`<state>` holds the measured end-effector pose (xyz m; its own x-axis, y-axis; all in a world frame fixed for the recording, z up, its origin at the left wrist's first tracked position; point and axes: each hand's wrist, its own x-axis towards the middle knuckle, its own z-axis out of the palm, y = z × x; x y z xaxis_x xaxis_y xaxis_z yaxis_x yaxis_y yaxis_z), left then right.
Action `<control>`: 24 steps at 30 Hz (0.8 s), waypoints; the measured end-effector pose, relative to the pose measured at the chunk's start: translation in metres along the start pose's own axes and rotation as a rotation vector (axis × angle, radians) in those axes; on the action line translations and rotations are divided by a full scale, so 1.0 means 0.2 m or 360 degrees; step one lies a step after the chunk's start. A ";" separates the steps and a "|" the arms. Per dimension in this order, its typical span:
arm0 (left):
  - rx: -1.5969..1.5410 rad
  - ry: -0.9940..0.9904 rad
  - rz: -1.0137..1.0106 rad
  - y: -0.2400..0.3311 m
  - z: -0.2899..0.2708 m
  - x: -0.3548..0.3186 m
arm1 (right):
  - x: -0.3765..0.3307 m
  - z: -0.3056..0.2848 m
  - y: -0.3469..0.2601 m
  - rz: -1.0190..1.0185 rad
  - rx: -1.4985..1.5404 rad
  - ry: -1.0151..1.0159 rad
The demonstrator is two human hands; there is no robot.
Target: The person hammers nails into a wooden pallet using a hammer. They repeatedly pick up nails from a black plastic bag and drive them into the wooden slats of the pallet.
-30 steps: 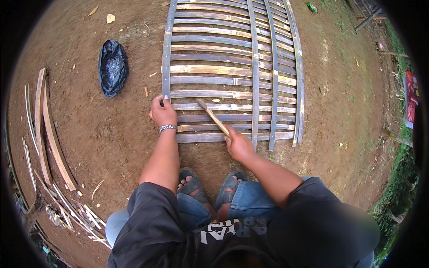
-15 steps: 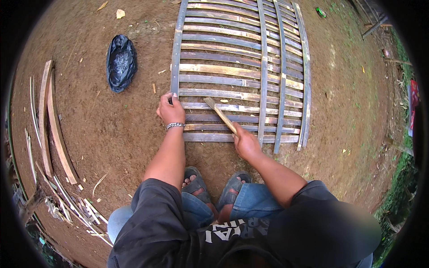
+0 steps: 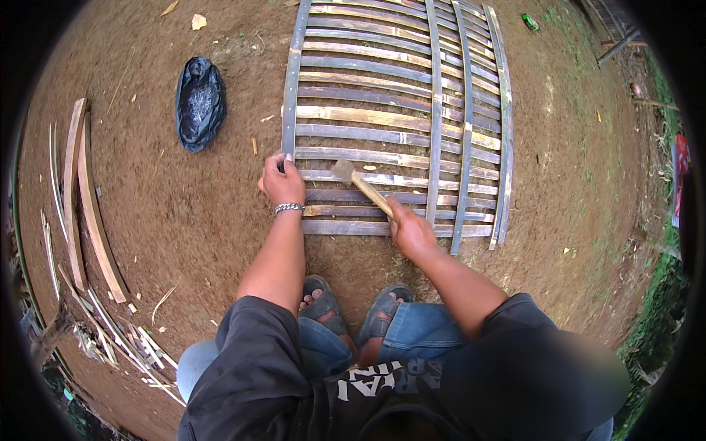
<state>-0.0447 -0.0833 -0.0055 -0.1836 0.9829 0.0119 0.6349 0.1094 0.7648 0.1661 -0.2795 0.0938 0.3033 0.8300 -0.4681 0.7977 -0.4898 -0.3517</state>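
Observation:
A slatted panel of split bamboo lies on the ground in front of me, its pale and dark cross slats fixed to long strips. At its near left part, my left hand is closed around the left edge bamboo strip. Whether a nail is pinched in those fingers I cannot tell. My right hand is wrapped round the wooden handle of a hammer. The hammer's head, slightly blurred, is over the near slats, to the right of my left hand and apart from it.
A black plastic bag lies open on the bare soil to the left. Long wooden strips and scattered offcuts are at the far left. My sandalled feet stand just before the panel's near edge. Grass borders the right side.
The hammer and my right hand have shifted slightly to the right, and the hammer's head has turned. My left hand stays in place on the strip.

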 end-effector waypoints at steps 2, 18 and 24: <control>-0.0041 -0.0041 -0.0040 0.01 0.00 -0.01 | 0.02 -0.01 0.04 -0.0066 -0.0077 -0.0027; 0.0059 0.0011 0.0082 0.02 0.00 0.00 | 0.13 -0.14 0.16 -0.0217 -0.0373 -0.0128; -0.0022 0.0046 -0.0076 0.07 0.01 0.01 | 0.07 -0.08 0.16 -0.0241 -0.0074 0.0059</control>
<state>-0.0352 -0.0802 0.0041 -0.2353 0.9719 -0.0064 0.6144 0.1538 0.7738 0.2049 -0.2792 0.0892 0.1962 0.9030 -0.3823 0.8587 -0.3465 -0.3777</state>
